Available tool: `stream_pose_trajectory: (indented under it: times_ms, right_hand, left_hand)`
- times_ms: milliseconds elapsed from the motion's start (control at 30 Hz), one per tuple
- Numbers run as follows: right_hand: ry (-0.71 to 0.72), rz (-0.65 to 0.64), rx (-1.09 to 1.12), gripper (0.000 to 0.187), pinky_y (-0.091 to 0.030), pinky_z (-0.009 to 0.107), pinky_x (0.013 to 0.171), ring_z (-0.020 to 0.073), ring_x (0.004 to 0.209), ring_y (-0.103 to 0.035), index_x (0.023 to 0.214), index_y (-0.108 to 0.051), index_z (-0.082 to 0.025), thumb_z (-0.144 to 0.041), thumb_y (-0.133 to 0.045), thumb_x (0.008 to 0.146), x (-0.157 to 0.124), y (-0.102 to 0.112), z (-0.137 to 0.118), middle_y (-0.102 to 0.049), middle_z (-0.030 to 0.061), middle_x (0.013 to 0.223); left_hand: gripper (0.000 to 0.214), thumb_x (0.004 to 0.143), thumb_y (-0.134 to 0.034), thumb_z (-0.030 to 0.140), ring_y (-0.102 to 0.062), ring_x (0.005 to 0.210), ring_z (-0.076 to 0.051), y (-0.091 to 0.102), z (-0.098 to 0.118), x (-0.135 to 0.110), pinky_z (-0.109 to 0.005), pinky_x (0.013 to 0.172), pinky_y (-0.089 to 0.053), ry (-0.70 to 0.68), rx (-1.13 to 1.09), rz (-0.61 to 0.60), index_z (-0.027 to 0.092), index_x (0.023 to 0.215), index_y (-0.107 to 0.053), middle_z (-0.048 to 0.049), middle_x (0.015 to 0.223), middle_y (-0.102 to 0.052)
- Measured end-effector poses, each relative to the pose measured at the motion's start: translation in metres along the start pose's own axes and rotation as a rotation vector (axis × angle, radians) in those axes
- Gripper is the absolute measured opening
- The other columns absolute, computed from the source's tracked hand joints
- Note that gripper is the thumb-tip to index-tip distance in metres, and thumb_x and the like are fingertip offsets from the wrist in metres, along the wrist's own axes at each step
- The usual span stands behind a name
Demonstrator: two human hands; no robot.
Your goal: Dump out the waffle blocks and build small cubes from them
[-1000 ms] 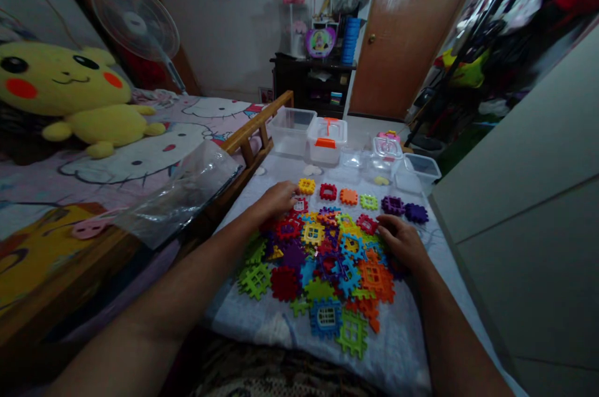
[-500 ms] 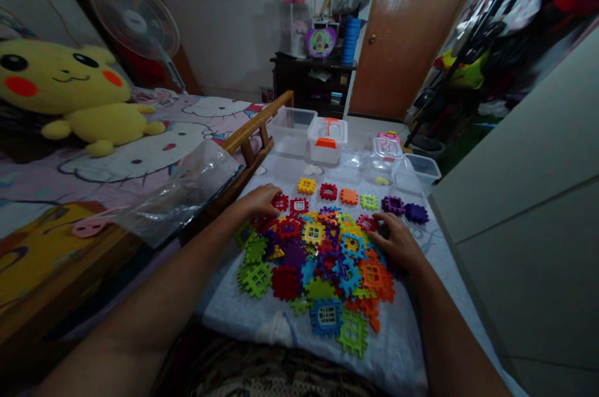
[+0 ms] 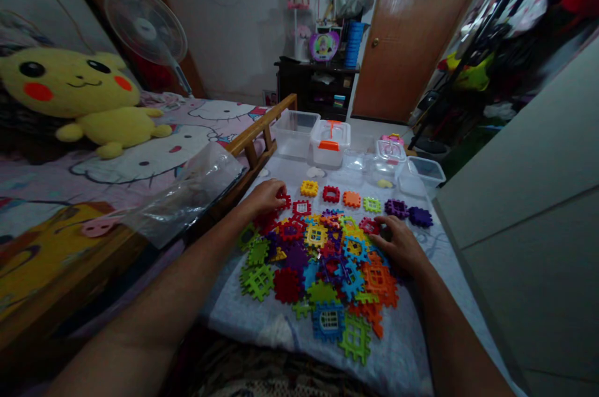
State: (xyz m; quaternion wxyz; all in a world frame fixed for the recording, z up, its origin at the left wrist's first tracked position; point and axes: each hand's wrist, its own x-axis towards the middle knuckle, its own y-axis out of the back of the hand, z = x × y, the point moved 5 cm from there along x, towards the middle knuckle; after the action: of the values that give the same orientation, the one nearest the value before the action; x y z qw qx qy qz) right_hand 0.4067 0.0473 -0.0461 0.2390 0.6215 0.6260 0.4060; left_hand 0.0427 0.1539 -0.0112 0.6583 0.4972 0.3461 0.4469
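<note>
A heap of coloured interlocking plastic tiles lies on a pale cloth in front of me. Beyond it, single tiles stand in a row: yellow, red, orange, green and two purple ones. My left hand is at the heap's far left corner, fingers pinched on a red tile. My right hand rests curled on the heap's right side, fingertips touching a red tile.
Clear plastic boxes and one with an orange latch stand beyond the row. A bed with a wooden rail, a plastic bag and a yellow plush toy lies left. A grey cabinet wall stands right.
My left hand has pulled back left from the yellow tile and taken hold of a red tile at the heap's corner. My right hand has barely moved. The view shifted slightly.
</note>
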Motion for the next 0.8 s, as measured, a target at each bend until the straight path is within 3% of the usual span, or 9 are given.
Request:
stream_pose_trajectory:
  times_ms: [167,333,533,800]
  right_hand:
    - [0.014,-0.014,-0.001,0.037,-0.049,0.041,0.091,0.0268,0.1,-0.063,0.108,-0.067,-0.021,-0.046,-0.065,0.081,0.0,0.0,-0.001,-0.066,0.0104,0.108]
    - [0.023,-0.024,0.02,0.035,-0.049,0.04,0.09,0.0264,0.1,-0.062,0.106,-0.066,-0.021,-0.047,-0.063,0.082,0.0,0.001,-0.002,-0.065,0.0099,0.107]
    - [0.02,-0.041,0.006,0.037,-0.049,0.04,0.09,0.0263,0.1,-0.062,0.108,-0.066,-0.021,-0.048,-0.063,0.083,0.0,0.001,-0.003,-0.064,0.0098,0.106]
    - [0.028,-0.034,-0.003,0.038,-0.049,0.04,0.089,0.0261,0.097,-0.062,0.108,-0.066,-0.02,-0.048,-0.062,0.084,0.0,0.001,-0.002,-0.064,0.0101,0.105]
  left_hand:
    - [0.007,0.08,-0.06,0.023,-0.06,0.09,-0.021,0.005,0.0,-0.004,-0.029,0.079,-0.045,-0.02,0.021,0.152,0.02,0.086,-0.062,-0.0068,0.096,-0.064]
    - [0.032,0.071,-0.073,0.04,-0.061,0.098,-0.024,-0.008,-0.003,-0.007,-0.032,0.087,-0.048,-0.104,-0.032,-0.048,0.018,0.094,-0.065,-0.0085,0.103,-0.063]
    - [0.049,0.066,-0.07,0.027,-0.062,0.107,-0.025,-0.008,-0.012,0.0,-0.029,0.092,-0.047,-0.042,-0.008,-0.146,0.016,0.114,-0.064,-0.0103,0.116,-0.067]
    - [0.053,0.062,-0.073,0.025,-0.065,0.1,-0.024,-0.01,-0.009,0.004,-0.026,0.085,-0.05,-0.034,0.107,-0.251,0.018,0.114,-0.066,-0.0076,0.111,-0.068]
